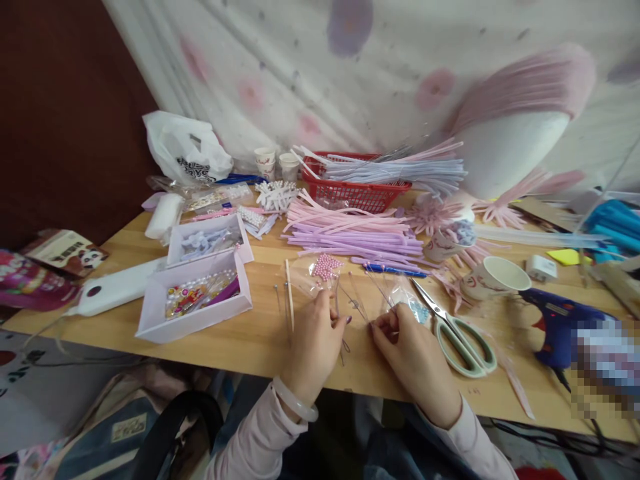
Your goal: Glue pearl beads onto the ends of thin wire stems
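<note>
My left hand point(316, 335) is low over the table, its fingers bent and the thumb apart from the index finger. Just beyond its fingertips lies a small clear bag of pink beads point(327, 267). My right hand point(413, 343) has thumb and fingers pinched together on a thin wire point(383, 293) that slants up and left. Several more bead-tipped wires point(356, 304) lie between the hands. A clear bag with blue beads point(419, 311) sits just beyond my right hand. Scissors with pale green handles point(463, 340) lie to its right.
White boxes point(195, 323) of trinkets stand at left. Pink and purple fuzzy stems point(350, 233) lie in the middle, before a red basket point(353, 193). A paper cup point(495, 279) and a blue glue gun point(560, 320) are at right. A wooden stick point(289, 293) lies beside my left hand.
</note>
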Available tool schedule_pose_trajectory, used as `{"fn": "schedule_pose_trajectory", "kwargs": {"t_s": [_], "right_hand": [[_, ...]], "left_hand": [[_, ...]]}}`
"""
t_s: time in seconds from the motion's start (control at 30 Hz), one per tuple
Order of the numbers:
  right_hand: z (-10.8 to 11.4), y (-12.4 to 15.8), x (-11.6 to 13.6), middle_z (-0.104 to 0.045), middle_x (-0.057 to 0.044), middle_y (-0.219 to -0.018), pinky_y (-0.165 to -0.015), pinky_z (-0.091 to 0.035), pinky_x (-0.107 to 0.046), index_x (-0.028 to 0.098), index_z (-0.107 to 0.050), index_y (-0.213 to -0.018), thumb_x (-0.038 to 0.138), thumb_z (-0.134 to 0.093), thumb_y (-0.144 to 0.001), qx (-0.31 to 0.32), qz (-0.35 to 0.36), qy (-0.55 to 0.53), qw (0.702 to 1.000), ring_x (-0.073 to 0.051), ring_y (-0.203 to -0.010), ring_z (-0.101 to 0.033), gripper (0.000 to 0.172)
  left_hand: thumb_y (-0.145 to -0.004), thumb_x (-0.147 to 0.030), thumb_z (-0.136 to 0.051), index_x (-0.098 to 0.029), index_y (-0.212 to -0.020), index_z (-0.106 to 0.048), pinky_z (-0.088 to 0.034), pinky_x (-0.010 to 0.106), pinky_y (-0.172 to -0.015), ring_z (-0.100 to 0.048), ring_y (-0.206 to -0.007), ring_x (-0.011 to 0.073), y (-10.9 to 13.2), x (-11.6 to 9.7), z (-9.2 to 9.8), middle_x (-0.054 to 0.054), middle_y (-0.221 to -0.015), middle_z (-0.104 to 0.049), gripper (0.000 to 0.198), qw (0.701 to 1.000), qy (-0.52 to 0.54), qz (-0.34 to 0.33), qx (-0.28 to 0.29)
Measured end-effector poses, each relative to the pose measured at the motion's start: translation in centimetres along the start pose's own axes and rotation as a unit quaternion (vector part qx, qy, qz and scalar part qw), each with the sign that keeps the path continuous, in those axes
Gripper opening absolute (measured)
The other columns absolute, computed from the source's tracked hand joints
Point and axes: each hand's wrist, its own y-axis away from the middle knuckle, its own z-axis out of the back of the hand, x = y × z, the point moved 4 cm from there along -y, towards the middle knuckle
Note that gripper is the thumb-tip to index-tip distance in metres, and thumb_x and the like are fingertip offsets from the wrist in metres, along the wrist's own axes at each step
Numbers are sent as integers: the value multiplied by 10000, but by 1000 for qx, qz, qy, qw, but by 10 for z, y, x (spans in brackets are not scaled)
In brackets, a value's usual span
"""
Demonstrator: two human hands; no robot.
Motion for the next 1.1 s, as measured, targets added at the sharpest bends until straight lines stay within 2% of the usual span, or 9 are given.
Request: {"fn": "schedule_pose_trajectory", "kwargs": {"t_s": [0.17,0.27,0.37,0.57,0.8,0.9,0.97,1.1], "right_hand": [[2,-1,-2,-682,-31,-698,-550,-486,-352,284,-380,-754,399,-528,-840,-5,-11,-17,1000,-236,-595,-677,206],[5,-2,-4,-718,-41,-724,-548,-512,-360,291,-333,-730,433,-562,-820,-17,-24,-49,998,-247,-610,-704,284],[8,-1,-6,-753,-60,-776,-586,-548,-379,290,-316,-717,464,-598,-799,-34,-46,-90,994,-264,-661,-738,341],[15,1,-6,-760,-87,-776,-547,-561,-360,292,-303,-694,458,-644,-758,-64,-58,-127,988,-283,-679,-754,385],[13,3,-7,-732,-56,-747,-569,-563,-330,283,-318,-692,383,-688,-784,-40,-57,-152,986,-232,-647,-719,394],[11,5,-3,-713,-57,-789,-584,-572,-322,274,-358,-723,402,-679,-827,-9,-34,-216,976,-222,-695,-715,361],[11,7,2,-690,-55,-804,-590,-574,-316,269,-372,-749,416,-654,-863,8,-3,-256,967,-213,-721,-704,338],[11,9,7,-646,-30,-756,-588,-557,-288,270,-344,-743,397,-640,-895,-1,36,-266,963,-179,-691,-664,356]], "left_hand": [[-803,-159,-705,-205,-1005,-624,-480,358,-761,-661,-857,239,0,-4,1,50,-874,-678,222,999,-23,-23,-24],[-872,-211,-637,-195,-963,-649,-487,383,-809,-662,-906,250,1,-12,1,95,-962,-705,93,998,-38,-43,-23],[-944,-264,-531,-185,-898,-688,-489,375,-763,-688,-863,256,2,-21,-4,116,-919,-739,182,998,-33,-41,15],[-964,-301,-464,-200,-786,-708,-456,342,-659,-691,-724,242,-2,-35,-21,86,-750,-743,319,996,-18,-49,67],[-910,-239,-518,-187,-699,-672,-421,322,-607,-684,-699,239,-8,-34,-34,105,-739,-742,267,997,-11,-41,69],[-908,-236,-524,-191,-680,-654,-426,308,-598,-676,-671,219,-6,-36,-29,85,-712,-735,266,997,-4,-36,66],[-918,-250,-511,-194,-713,-654,-443,298,-608,-679,-675,207,-2,-39,-19,73,-732,-740,256,998,4,-39,55],[-927,-295,-499,-201,-820,-660,-477,274,-609,-684,-635,177,18,-39,17,36,-733,-742,215,996,60,-60,4]]}}
